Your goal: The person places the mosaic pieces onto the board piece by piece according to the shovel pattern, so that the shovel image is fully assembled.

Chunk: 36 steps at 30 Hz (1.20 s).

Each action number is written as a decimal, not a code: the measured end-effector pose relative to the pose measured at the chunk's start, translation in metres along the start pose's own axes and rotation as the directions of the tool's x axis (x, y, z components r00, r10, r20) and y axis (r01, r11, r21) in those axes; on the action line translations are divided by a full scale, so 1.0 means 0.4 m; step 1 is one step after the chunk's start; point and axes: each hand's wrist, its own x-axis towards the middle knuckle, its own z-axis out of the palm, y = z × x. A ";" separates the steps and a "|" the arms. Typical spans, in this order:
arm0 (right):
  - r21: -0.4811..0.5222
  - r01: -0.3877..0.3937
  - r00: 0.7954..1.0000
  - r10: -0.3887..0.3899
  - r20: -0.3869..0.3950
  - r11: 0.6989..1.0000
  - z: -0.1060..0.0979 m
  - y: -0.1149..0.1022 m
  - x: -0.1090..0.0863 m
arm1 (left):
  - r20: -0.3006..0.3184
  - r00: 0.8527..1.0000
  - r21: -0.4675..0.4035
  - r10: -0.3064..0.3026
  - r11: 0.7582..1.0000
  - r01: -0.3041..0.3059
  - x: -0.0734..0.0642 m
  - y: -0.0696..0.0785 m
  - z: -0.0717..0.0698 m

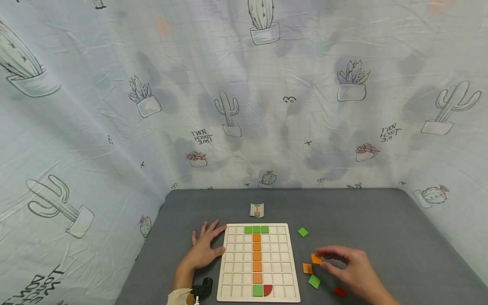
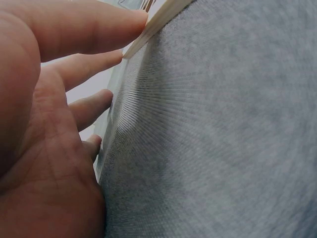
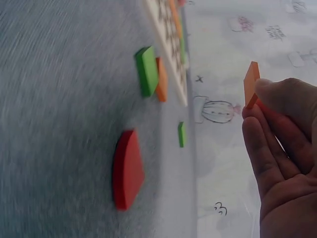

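Note:
A pale wooden grid board (image 1: 278, 256) lies on the grey table. Three green tiles sit in its top row, with a column of several orange tiles (image 1: 257, 256) below. At the bottom are a green tile (image 1: 258, 290) and a red quarter-round tile (image 1: 268, 290). My left hand (image 1: 203, 252) rests at the board's left side, fingers spread, thumb and index finger touching its edge (image 2: 166, 15). Right of the board, my right hand (image 1: 348, 264) pinches an orange square tile (image 3: 251, 84) between thumb and fingers, held up off the table in the right wrist view.
Loose by my right hand lie an orange tile (image 1: 307, 268), a green tile (image 1: 314, 281) and a red quarter-round piece (image 3: 129, 171). Another green tile (image 1: 303, 232) is farther back. A small patterned card (image 1: 257, 210) lies behind the board. A cactus-print cloth (image 1: 305, 127) hangs around the table.

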 end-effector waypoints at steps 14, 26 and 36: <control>0.061 0.003 0.999 0.000 -0.054 0.998 0.036 -0.058 0.007 | -0.015 1.000 0.011 0.024 1.000 -0.024 0.002 -0.010 0.006; 0.075 0.014 1.000 -0.014 -0.002 0.997 0.099 -0.087 0.043 | -0.005 1.000 0.018 0.017 1.000 -0.017 0.001 -0.012 0.003; 0.079 0.018 0.998 -0.022 0.054 0.997 0.152 -0.095 0.069 | -0.015 1.000 0.031 0.017 0.999 -0.017 0.002 -0.014 0.007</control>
